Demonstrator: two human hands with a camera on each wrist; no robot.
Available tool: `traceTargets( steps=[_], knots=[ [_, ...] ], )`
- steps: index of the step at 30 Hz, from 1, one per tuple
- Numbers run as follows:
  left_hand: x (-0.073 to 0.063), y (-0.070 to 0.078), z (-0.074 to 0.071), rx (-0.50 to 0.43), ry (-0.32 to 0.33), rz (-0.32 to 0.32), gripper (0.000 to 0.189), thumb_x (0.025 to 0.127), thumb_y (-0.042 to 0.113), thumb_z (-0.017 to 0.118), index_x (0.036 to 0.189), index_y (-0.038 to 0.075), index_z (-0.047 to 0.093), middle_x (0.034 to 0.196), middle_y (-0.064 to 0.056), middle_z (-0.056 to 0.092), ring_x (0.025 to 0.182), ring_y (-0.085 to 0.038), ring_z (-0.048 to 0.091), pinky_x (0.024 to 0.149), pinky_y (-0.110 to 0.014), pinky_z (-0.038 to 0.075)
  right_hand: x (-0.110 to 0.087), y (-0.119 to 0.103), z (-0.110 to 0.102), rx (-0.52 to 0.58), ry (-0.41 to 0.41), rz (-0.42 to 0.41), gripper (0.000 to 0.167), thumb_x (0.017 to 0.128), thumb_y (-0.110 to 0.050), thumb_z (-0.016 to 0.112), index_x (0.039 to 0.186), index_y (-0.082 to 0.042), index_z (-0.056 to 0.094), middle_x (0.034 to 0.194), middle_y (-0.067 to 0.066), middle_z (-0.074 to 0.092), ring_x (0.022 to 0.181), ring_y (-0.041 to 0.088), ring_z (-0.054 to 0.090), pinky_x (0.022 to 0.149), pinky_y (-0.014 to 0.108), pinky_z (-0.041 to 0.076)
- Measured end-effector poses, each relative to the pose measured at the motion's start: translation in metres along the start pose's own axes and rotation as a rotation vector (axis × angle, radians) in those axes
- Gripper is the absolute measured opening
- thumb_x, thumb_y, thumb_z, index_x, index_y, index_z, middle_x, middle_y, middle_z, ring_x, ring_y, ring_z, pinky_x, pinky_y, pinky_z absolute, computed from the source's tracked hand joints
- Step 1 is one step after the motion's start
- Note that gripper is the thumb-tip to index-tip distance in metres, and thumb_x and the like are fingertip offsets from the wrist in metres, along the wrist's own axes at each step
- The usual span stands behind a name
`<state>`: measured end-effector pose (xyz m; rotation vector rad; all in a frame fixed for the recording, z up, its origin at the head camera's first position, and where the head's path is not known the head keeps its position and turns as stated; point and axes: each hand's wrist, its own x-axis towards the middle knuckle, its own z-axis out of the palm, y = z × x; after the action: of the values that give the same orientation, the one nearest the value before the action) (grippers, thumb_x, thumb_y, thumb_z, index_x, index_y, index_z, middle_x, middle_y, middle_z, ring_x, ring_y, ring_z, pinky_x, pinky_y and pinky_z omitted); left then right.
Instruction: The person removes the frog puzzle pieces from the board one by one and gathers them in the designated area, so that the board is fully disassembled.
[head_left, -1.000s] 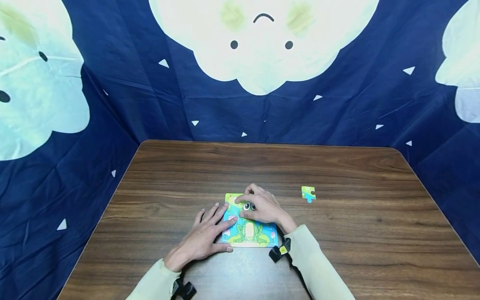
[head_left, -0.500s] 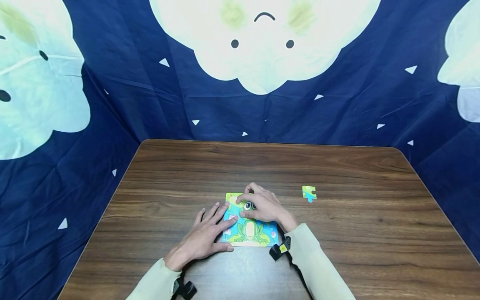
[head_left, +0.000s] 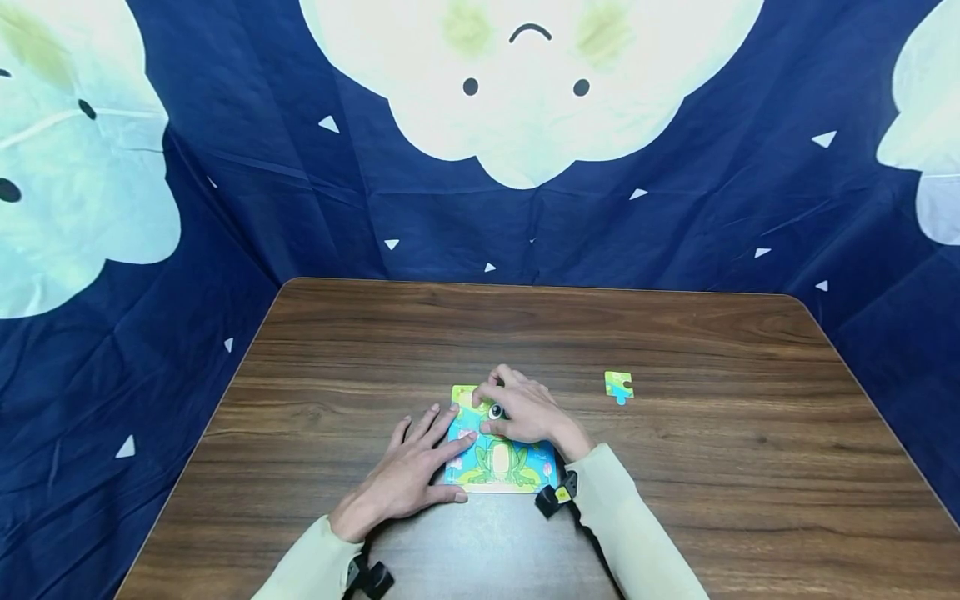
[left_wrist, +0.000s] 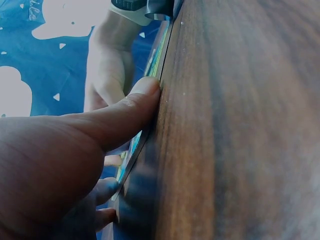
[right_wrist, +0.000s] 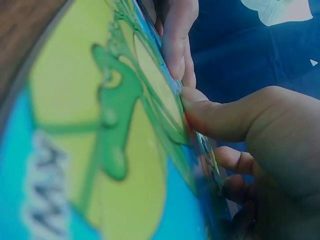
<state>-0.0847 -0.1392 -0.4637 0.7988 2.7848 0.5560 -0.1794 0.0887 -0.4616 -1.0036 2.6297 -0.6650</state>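
Note:
A frog jigsaw puzzle point(head_left: 501, 467) lies flat near the table's front, its picture green, yellow and blue. Along its left side my left hand point(head_left: 405, 477) rests with spread fingers; in the left wrist view the thumb point(left_wrist: 125, 112) touches the board's edge. My right hand point(head_left: 527, 412) bends over the upper part, thumb and fingers set around the frog-eye puzzle piece point(head_left: 495, 412). In the right wrist view the right thumb point(right_wrist: 220, 112) lies against the puzzle's surface. The palm hides the upper right of the picture, including the other eye.
One loose puzzle piece point(head_left: 617, 384), yellow-green with a blue tab, lies on the wooden table point(head_left: 712, 433) to the right. A dark blue cloth point(head_left: 525, 225) with white clouds hangs behind the table and at its sides. Each wrist carries a small black camera.
The right hand has shifted slightly over the puzzle, and its fingers now cover one of the frog's two eyes. The left hand and the loose piece stay put.

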Motion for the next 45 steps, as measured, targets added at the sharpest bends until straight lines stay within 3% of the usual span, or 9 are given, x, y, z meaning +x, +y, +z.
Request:
traceTargets(
  steps=[14, 29, 37, 45],
  knots=[
    [0.0002, -0.0014, 0.0012, -0.001, 0.004, 0.005, 0.074, 0.086, 0.054, 0.069, 0.149, 0.023, 0.049, 0.165, -0.018, 0.027, 0.152, -0.047, 0.023, 0.111, -0.075, 0.02, 0.0031, -0.0026, -0.0051, 0.043, -0.039, 0.039, 0.028, 0.091, -0.032, 0.072, 0.117, -0.029, 0.06, 0.123, 0.002, 0.051, 0.103, 0.019, 0.048, 0.08, 0.04, 0.038],
    [0.0, -0.0013, 0.0011, -0.017, 0.001, 0.001, 0.073, 0.086, 0.054, 0.069, 0.149, 0.023, 0.049, 0.165, -0.019, 0.028, 0.152, -0.048, 0.023, 0.111, -0.076, 0.019, 0.0015, 0.0022, -0.0005, 0.111, 0.045, 0.038, 0.036, 0.085, -0.031, 0.079, 0.117, -0.028, 0.063, 0.118, 0.001, 0.057, 0.098, 0.016, 0.052, 0.08, 0.035, 0.038],
    [-0.0005, -0.0011, 0.0003, -0.016, -0.004, -0.005, 0.073, 0.086, 0.054, 0.069, 0.149, 0.023, 0.049, 0.165, -0.018, 0.027, 0.152, -0.047, 0.023, 0.111, -0.075, 0.019, 0.0012, 0.0034, -0.0006, 0.132, 0.074, 0.099, 0.052, 0.084, -0.037, 0.08, 0.13, -0.018, 0.063, 0.121, 0.003, 0.062, 0.106, 0.018, 0.059, 0.093, 0.043, 0.048],
    [-0.001, -0.0006, 0.0, -0.015, 0.0, 0.0, 0.073, 0.086, 0.053, 0.069, 0.15, 0.023, 0.049, 0.165, -0.019, 0.027, 0.152, -0.047, 0.023, 0.111, -0.075, 0.019, -0.0022, 0.0054, -0.0019, 0.115, 0.107, 0.079, 0.049, 0.084, -0.037, 0.08, 0.126, -0.014, 0.067, 0.115, 0.002, 0.062, 0.094, 0.013, 0.055, 0.085, 0.035, 0.047]
  ],
)
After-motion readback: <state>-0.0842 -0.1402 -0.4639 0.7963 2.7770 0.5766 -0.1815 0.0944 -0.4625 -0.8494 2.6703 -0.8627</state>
